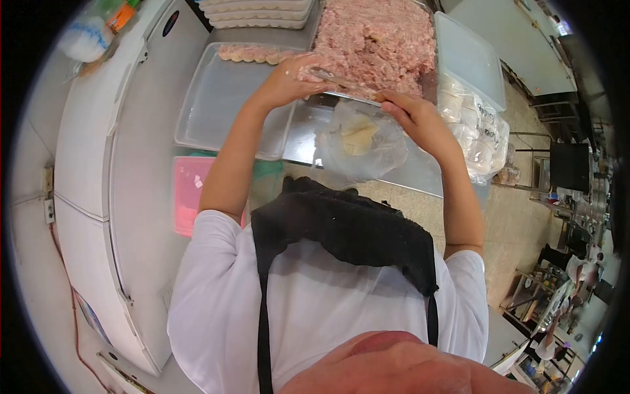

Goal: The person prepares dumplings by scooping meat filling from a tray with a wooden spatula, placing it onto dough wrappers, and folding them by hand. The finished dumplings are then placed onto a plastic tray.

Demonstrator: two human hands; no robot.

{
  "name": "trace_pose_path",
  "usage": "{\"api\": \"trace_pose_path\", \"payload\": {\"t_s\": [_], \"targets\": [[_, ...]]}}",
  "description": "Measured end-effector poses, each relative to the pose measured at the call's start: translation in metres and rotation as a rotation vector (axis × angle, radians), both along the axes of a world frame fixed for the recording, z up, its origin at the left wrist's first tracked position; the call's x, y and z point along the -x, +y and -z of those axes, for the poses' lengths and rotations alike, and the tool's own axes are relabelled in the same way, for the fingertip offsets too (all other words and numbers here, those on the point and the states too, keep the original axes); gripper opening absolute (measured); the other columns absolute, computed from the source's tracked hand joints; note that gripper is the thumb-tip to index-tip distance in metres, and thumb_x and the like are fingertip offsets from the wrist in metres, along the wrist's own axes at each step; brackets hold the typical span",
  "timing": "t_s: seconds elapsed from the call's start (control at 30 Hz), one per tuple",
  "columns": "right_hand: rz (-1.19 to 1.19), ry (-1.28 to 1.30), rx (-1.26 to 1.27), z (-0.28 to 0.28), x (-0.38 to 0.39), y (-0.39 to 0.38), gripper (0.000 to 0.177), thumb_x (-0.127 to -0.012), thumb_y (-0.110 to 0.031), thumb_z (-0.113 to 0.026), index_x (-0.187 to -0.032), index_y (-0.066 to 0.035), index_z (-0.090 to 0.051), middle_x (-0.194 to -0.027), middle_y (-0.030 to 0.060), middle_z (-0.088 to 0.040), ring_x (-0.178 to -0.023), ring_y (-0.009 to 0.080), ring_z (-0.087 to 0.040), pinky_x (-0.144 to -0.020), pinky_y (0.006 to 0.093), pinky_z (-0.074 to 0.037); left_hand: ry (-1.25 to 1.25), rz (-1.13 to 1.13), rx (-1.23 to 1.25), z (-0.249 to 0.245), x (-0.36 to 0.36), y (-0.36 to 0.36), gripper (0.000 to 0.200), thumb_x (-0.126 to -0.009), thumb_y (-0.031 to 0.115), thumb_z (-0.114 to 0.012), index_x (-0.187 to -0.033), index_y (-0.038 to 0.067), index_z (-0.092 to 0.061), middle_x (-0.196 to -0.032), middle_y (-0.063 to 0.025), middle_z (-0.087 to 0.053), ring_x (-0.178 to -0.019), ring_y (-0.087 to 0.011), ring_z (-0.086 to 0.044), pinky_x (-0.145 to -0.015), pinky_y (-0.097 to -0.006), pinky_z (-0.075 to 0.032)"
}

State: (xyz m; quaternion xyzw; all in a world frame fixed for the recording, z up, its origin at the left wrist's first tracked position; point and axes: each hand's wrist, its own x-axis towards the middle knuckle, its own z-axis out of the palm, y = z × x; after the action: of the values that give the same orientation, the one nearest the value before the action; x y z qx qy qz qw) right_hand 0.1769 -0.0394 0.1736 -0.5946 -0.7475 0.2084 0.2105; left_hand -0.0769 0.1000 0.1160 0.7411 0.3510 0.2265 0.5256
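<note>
My left hand (296,80) is curled at the near left corner of the ground meat (374,39), around what looks like a dumpling wrapper, mostly hidden by the fingers. In my right hand (419,121) is the handle end of a thin, flat spatula (354,86). Its blade reaches left across the meat's near edge to my left fingers. Just below the hands lies an open clear plastic bag (384,148) with pale yellow wrappers (358,136) in it. Left of my left hand, a row of filled dumplings (252,54) lines the far edge of a translucent tray (230,105).
Stacked white trays (256,13) stand at the back left. Wrapped white packs (469,125) and a translucent lid (469,59) are on the right. A pink container (190,197) sits below the tray, beside a white freezer (125,164). Other people are far off at the right.
</note>
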Motion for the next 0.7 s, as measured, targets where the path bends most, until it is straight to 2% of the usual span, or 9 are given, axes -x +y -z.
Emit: {"api": "trace_pose_path", "payload": {"t_s": [0.1,0.13,0.23,0.33,0.43,0.47,0.53,0.63,0.7], "targets": [[0.176,0.154,-0.007,0.011,0.006,-0.007,0.031,-0.093,-0.026,-0.057,-0.111,-0.002,-0.064,-0.106,0.0177,-0.066,-0.096,0.0329,-0.063,-0.083,0.0356,-0.049,-0.063,-0.047,-0.085,0.02,0.046,0.013,0.059,-0.074,0.027,-0.08,-0.122,0.002,-0.056,-0.111,-0.0129,-0.062,-0.092,-0.0182,-0.062,-0.075,-0.0312,-0.051],[0.254,0.155,0.015,0.012,0.006,-0.012,0.033,-0.094,-0.026,-0.058,-0.113,0.0,-0.063,-0.107,0.017,-0.067,-0.097,0.0266,-0.065,-0.084,0.0331,-0.048,-0.095,-0.052,-0.136,0.029,0.065,0.023,0.058,-0.073,0.027,-0.08,-0.121,0.002,-0.056,-0.11,-0.0129,-0.063,-0.096,-0.0192,-0.062,-0.078,-0.0316,-0.051],[0.424,0.241,0.035,0.037,-0.003,-0.034,0.031,-0.094,-0.024,-0.058,-0.114,-0.001,-0.064,-0.093,0.0092,-0.069,-0.082,0.0169,-0.063,-0.074,0.0287,-0.049,0.146,-0.219,-0.163,0.086,0.126,0.081,0.054,-0.077,0.025,-0.074,-0.122,0.003,-0.056,-0.113,-0.0142,-0.062,-0.106,-0.0264,-0.059,-0.087,-0.0355,-0.049],[0.598,0.37,0.17,0.04,0.001,-0.057,0.029,-0.094,-0.022,-0.058,-0.113,-0.002,-0.066,-0.076,-0.0005,-0.06,-0.068,0.0076,-0.051,-0.061,0.0223,-0.042,0.587,-0.518,-0.563,0.105,0.151,0.117,0.051,-0.081,0.024,-0.067,-0.127,0.005,-0.053,-0.115,-0.0155,-0.061,-0.106,-0.0319,-0.06,-0.086,-0.0397,-0.05],[0.69,0.49,0.144,0.047,0.006,-0.077,0.028,-0.095,-0.021,-0.058,-0.114,-0.002,-0.066,-0.069,-0.0061,-0.046,-0.06,0.0035,-0.039,-0.053,0.0189,-0.033,0.556,-0.711,-0.902,0.128,0.163,0.155,0.055,-0.084,0.022,-0.062,-0.135,0.011,-0.044,-0.111,-0.016,-0.063,-0.101,-0.0352,-0.06,-0.083,-0.0438,-0.05],[0.717,0.515,0.163,0.047,0.009,-0.083,0.029,-0.095,-0.021,-0.057,-0.114,-0.001,-0.065,-0.068,-0.0065,-0.045,-0.06,0.0031,-0.038,-0.053,0.0186,-0.032,0.593,-0.708,-0.8,0.135,0.165,0.163,0.059,-0.084,0.023,-0.063,-0.138,0.012,-0.04,-0.112,-0.0157,-0.062,-0.101,-0.0351,-0.061,-0.083,-0.0438,-0.05],[0.771,0.565,0.2,0.041,0.02,-0.089,0.029,-0.096,-0.021,-0.057,-0.115,-0.001,-0.064,-0.067,-0.0074,-0.043,-0.059,0.0024,-0.037,-0.052,0.0179,-0.03,0.665,-0.696,-0.597,0.1,0.155,0.157,0.066,-0.084,0.023,-0.063,-0.142,0.015,-0.033,-0.114,-0.015,-0.062,-0.1,-0.035,-0.061,-0.082,-0.0436,-0.051],[0.772,0.592,0.201,0.046,0.027,-0.093,0.03,-0.096,-0.021,-0.056,-0.117,-0.001,-0.063,-0.067,-0.008,-0.042,-0.058,0.0018,-0.036,-0.051,0.0175,-0.029,0.768,-0.664,-0.457,0.088,0.144,0.167,0.072,-0.084,0.022,-0.063,-0.146,0.018,-0.026,-0.122,-0.0149,-0.058,-0.103,-0.0351,-0.06,-0.084,-0.0445,-0.05],[0.745,0.591,0.18,0.051,0.029,-0.092,0.03,-0.096,-0.022,-0.057,-0.117,-0.001,-0.064,-0.068,-0.008,-0.043,-0.059,0.0019,-0.037,-0.051,0.0175,-0.029,0.662,-0.625,-0.505,0.098,0.147,0.177,0.072,-0.085,0.021,-0.062,-0.147,0.018,-0.025,-0.122,-0.0167,-0.057,-0.103,-0.0353,-0.06,-0.085,-0.0448,-0.05]]}}
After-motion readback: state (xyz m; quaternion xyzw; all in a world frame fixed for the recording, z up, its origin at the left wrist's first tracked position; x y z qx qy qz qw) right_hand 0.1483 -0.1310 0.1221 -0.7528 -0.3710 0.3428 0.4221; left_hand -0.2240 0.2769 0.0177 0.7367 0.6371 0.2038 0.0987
